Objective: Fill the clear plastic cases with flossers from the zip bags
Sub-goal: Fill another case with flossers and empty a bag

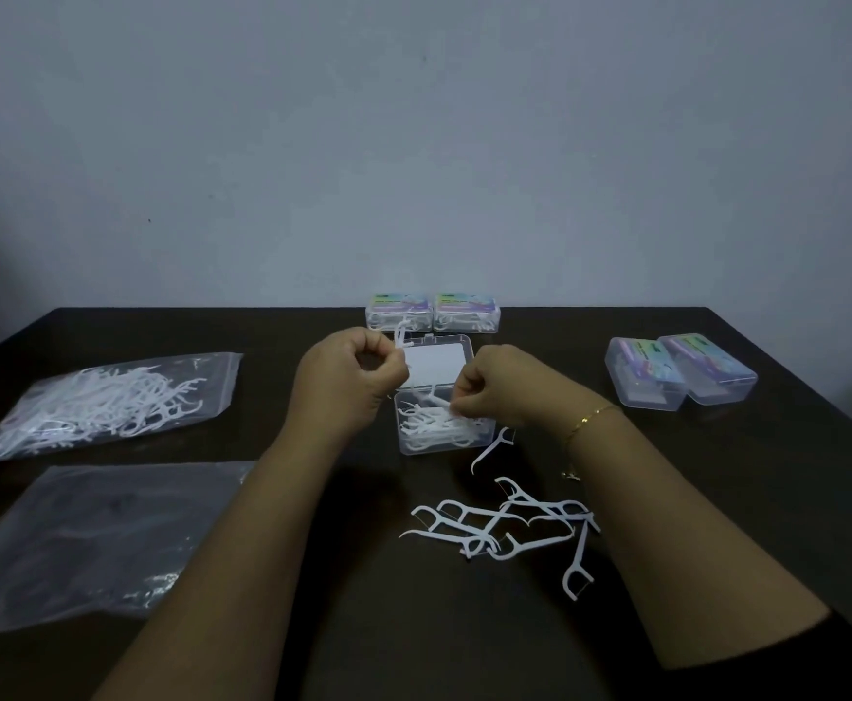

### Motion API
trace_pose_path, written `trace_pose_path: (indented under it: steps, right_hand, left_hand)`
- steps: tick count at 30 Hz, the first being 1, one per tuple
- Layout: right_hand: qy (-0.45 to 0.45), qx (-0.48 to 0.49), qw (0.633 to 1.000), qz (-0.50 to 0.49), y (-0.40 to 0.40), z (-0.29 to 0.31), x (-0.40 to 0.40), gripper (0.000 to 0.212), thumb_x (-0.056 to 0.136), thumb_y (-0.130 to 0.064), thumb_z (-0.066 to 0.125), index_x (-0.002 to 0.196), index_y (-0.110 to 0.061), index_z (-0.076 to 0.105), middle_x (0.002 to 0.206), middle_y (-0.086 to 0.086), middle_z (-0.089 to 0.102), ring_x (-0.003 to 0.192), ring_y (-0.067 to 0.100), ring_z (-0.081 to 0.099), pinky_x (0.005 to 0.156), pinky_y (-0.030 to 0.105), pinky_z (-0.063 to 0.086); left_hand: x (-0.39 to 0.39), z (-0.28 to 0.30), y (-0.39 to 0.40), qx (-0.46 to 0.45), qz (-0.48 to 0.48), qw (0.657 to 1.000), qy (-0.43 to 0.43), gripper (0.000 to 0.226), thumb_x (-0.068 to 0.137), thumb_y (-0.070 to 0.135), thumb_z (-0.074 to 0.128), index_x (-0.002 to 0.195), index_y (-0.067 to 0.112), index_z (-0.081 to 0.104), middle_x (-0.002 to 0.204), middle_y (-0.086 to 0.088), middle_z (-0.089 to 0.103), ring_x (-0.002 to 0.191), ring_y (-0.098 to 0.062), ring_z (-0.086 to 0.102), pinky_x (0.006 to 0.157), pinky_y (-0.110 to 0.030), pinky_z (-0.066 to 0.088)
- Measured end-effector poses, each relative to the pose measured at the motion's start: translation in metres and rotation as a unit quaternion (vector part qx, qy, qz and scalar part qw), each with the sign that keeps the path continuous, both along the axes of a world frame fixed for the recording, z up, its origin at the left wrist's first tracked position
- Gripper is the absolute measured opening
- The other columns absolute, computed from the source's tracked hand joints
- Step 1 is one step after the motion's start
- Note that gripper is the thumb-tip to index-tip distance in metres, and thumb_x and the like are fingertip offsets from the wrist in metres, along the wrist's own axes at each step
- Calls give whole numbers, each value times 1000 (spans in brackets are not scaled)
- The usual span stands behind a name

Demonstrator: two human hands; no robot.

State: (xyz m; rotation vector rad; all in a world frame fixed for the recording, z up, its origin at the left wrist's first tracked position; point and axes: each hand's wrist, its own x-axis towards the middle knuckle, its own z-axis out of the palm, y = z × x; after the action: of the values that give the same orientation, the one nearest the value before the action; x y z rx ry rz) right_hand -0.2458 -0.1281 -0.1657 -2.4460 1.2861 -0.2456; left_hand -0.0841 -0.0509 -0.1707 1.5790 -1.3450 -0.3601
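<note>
The left hand (348, 374) is pinching a white flosser (401, 336) between curled fingers, its head sticking up just above the knuckles, over the raised lid of the open clear case (444, 422). The right hand (502, 387) is curling its fingers round another flosser (434, 399), holding it right over the flossers already lying in the case. A loose pile of flossers (509, 528) is lying on the dark table (363, 624) just in front of the case, between the forearms. A full zip bag (110, 404) is sitting well to the left, with a flat, nearly empty zip bag (85, 543) nearer the person. How many flossers each hand is holding is hard to make out, as the fingers are hiding the handles. Both forearms are reaching forward, wrists converging over the case, knuckles facing up.
</note>
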Motion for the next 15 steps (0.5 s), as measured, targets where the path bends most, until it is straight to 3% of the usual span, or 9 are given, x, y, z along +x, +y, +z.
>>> trace_pose_path:
  steps: [4, 9, 15]
  right_hand:
    - [-19, 40, 999, -8, 2, 5, -9, 15, 84, -20, 70, 97, -16, 76, 93, -5, 70, 81, 8, 59, 72, 20, 43]
    - [-80, 49, 993, -75, 9, 12, -36, 20, 86, -21, 66, 105, -19, 73, 106, -2, 69, 90, 12, 58, 79, 23, 43]
    - [-48, 119, 984, -123, 17, 5, -62, 23, 88, -19, 65, 111, -20, 68, 112, 0, 65, 98, 13, 55, 93, 29, 45]
  left_hand:
    - [-1, -5, -3, 25, -1, 999, -26, 11, 87, 20, 66, 79, 25, 60, 79, 6, 66, 73, -12, 62, 67, -30, 52]
    - [-8, -11, -7, 42, -48, 996, -59, 8, 86, 20, 69, 90, 26, 65, 85, 10, 67, 78, -10, 63, 76, -31, 55]
    - [-13, -14, -8, 123, -60, 959, -249, 10, 90, 32, 60, 97, 37, 65, 100, 15, 67, 87, -7, 59, 78, -30, 52]
